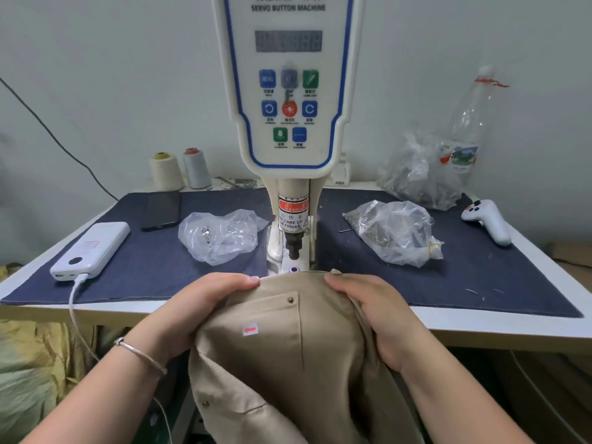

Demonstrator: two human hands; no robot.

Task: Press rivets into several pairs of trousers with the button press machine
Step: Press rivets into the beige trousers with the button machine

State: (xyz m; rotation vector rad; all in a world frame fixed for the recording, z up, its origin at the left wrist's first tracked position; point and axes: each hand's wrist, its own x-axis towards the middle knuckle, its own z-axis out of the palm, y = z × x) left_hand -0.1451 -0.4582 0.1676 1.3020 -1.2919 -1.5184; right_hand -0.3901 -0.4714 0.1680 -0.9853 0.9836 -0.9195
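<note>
Head view, single frame. Trousers [282, 347]: one pair, khaki woven cloth, bunching at the near table edge directly below the button press machine [288, 91]; one brass rivet [291, 300] is sitting at a pocket corner, a small red-and-white sticker [250, 330] is showing lower on the pocket. Left hand [195, 306] is gripping the left of the waistband with curled fingers; right hand [371, 306] is gripping the right side likewise. A thin silver bracelet [141, 355] is circling the left wrist.

Machine: one, cream plastic housing with blue trim, eight coloured buttons, dark punch standing above the cloth's far edge.

Table: one dark blue fabric mat [480, 270]. Lying on it: three crinkled clear plastic bags, one white power bank [91, 249] with a cable, one black phone [161, 210], one white handheld controller [488, 219]. Far left, two thread cones are standing, one cream, one grey. Far right, one clear plastic bottle [471, 123].
</note>
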